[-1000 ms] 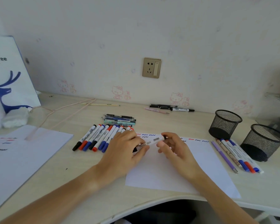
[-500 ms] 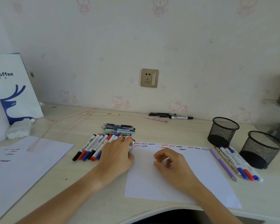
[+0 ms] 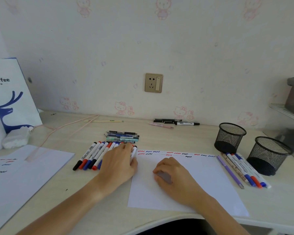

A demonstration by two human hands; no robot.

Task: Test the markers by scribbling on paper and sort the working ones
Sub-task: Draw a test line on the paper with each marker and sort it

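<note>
My left hand (image 3: pixel 119 162) lies over the untested markers (image 3: pixel 93 154), fingers on one – grip unclear. My right (image 3: pixel 172 173) rests loosely curled, empty, on the paper (image 3: pixel 210 180). Two rows of scribbles (image 3: pixel 170 153), a few sorted pens (image 3: pixel 241 168) by the cups (image 3: pixel 230 134) – I'd say about halfway.

Marker (image 3: pixel 133 152) — down beside the row (image 3: pixel 95 154)

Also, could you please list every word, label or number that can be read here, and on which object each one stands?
"coffee": dark letters on the white paper bag standing at the left; the small line beneath is too blurred to read.
Printed labels and barcodes on the markers in the row by the left hand: too small to read.
Label on the black-capped marker near the wall: unreadable.
</note>
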